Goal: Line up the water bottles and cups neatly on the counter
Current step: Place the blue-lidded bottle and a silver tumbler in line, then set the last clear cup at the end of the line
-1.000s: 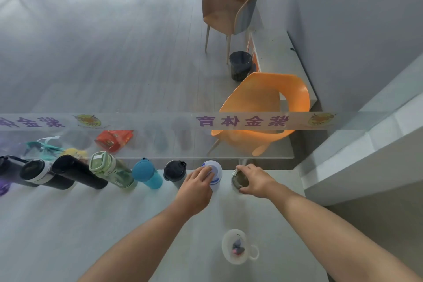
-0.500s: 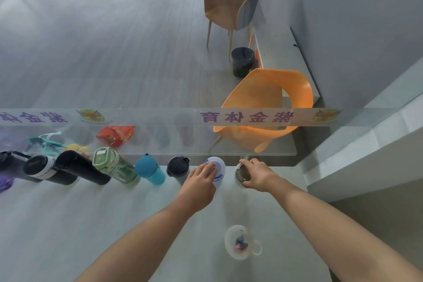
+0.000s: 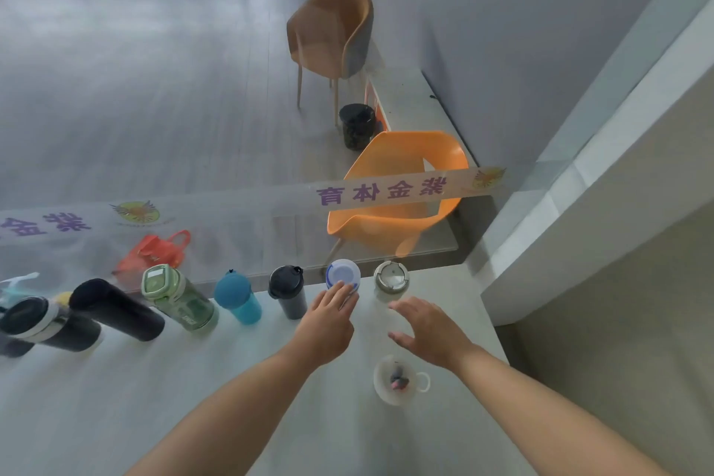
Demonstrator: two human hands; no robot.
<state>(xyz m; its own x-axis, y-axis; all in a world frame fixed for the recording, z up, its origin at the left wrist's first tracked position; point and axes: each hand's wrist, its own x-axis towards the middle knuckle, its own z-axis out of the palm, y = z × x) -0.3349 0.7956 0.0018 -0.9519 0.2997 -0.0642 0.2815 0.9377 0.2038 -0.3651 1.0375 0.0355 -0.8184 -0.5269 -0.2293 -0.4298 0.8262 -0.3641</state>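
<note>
A row of bottles stands along the back of the pale counter point(image 3: 154, 398): black flasks point(image 3: 116, 311), a green bottle point(image 3: 175, 298), a blue cup point(image 3: 237, 298), a black tumbler point(image 3: 288, 292), a white bottle with a blue-ringed lid point(image 3: 342, 274) and a clear bottle with a grey lid point(image 3: 391, 278). My left hand point(image 3: 328, 325) rests its fingertips on the white bottle's lid. Just in front of the grey-lidded bottle, my right hand point(image 3: 429, 328) hovers with fingers spread and holds nothing. A white mug point(image 3: 396, 379) with something small inside stands alone, nearer to me.
A glass pane with a lettered strip point(image 3: 386, 191) rises right behind the row. Beyond it are an orange chair point(image 3: 402, 182), a brown chair point(image 3: 332, 39) and a black bin point(image 3: 357, 126). The counter ends at a wall ledge point(image 3: 579, 224) on the right.
My right hand has let go of the grey-lidded bottle and drawn back toward me, opening. My left hand stays at the white bottle's lid. The view has tilted up.
</note>
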